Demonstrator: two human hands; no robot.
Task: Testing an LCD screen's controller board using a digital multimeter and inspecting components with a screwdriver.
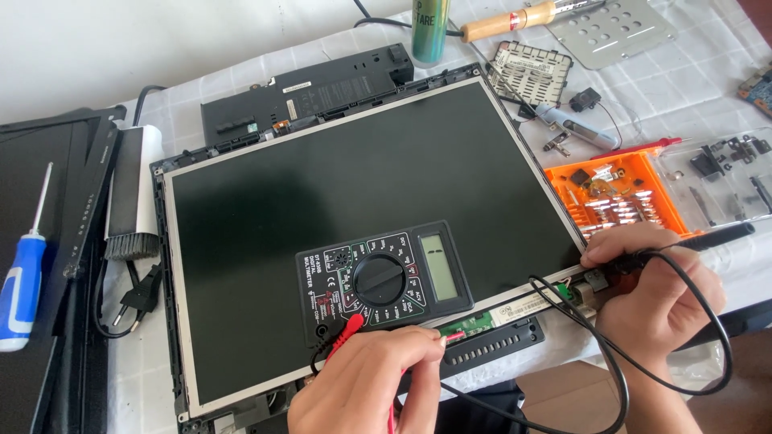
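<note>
- Two hands are at the near edge of a bare laptop screen panel (362, 201), each closed around a meter probe.
- Left hand (366, 386): its fingers (422, 345) pinch the red probe (450, 336), whose tip touches the green circuit strip (470, 324) just below the panel's lower edge.
- Right hand (655, 293): its fingers (619, 245) are curled shut around the black probe (708, 237), the tip pressed near the panel's lower right corner.
- Black leads loop from both probes; a red plug (350, 325) sits in the multimeter (384, 277), which lies flat on the panel between the hands.
- Farther out on the table (691, 80): an orange parts tray (615, 197) right of the panel, a wooden-handled soldering iron (507, 22) at the back, a blue-handled screwdriver (20, 289) far left.
</note>
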